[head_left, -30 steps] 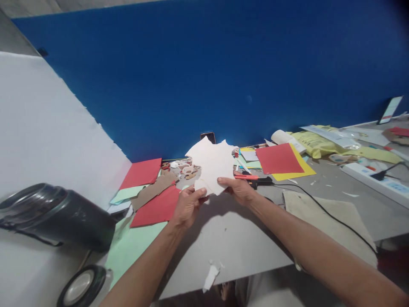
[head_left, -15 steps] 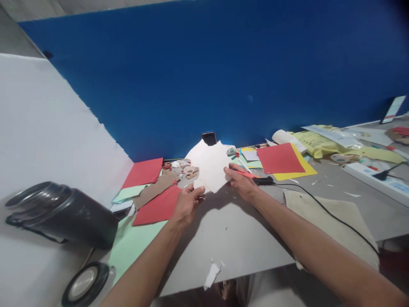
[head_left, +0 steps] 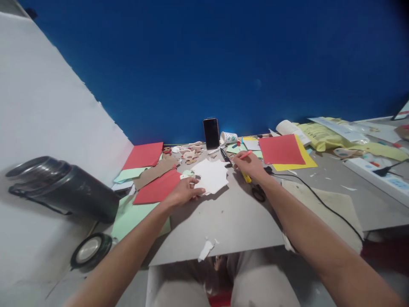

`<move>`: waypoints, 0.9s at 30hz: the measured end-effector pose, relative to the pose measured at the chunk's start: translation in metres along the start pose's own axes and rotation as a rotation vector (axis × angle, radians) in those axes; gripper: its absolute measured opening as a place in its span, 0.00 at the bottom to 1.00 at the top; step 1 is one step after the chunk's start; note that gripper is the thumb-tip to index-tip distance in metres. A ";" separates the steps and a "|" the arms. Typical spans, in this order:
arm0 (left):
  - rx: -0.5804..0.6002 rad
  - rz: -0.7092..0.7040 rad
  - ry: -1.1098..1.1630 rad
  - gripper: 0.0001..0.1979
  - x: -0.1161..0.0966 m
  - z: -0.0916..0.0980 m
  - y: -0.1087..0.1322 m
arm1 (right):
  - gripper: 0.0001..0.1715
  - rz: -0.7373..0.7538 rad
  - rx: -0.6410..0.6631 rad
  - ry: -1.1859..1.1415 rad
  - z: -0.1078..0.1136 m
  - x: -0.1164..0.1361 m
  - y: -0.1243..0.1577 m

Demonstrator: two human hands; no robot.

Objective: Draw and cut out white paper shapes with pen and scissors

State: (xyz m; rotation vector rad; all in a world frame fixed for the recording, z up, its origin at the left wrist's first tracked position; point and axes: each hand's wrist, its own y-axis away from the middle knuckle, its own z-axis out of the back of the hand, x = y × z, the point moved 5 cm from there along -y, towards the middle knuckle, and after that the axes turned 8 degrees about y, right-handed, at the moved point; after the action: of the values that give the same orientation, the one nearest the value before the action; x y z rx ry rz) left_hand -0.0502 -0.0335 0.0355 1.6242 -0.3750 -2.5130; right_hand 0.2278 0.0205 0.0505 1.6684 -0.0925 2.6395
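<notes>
A white sheet of paper with a jagged cut outline lies low over the table in front of me. My left hand pinches its left lower edge between thumb and fingers. To the right of the paper, my right hand is closed round a slim orange-red pen. Below that hand, the dark handles of scissors rest on the table, near a yellow piece partly covered by the hand. A black pen-like tool lies just past the paper's right corner.
A phone leans on the blue wall beside a tipped paper cup. Red sheets lie on both sides. At left stands a tilted black flask. A black cable crosses a beige cloth toward a power strip.
The white paper has come down from in front of the phone toward the table. My right hand has let go of it and moved right, still with the orange-red pen.
</notes>
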 end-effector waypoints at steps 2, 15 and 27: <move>-0.136 -0.147 -0.285 0.22 -0.003 0.013 0.013 | 0.13 0.026 -0.020 -0.078 0.007 0.006 -0.002; -0.080 -0.928 -0.672 0.11 0.018 -0.035 0.065 | 0.16 0.090 0.230 -0.342 -0.078 0.000 0.029; -0.070 -0.935 -0.707 0.10 0.011 -0.048 0.080 | 0.13 0.095 0.251 -0.140 -0.081 0.014 0.049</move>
State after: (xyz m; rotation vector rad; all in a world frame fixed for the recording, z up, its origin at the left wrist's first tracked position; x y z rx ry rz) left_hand -0.0134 -0.1201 0.0288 0.9076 0.5708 -3.6777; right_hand 0.1470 -0.0238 0.0264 1.9694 0.1706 2.6946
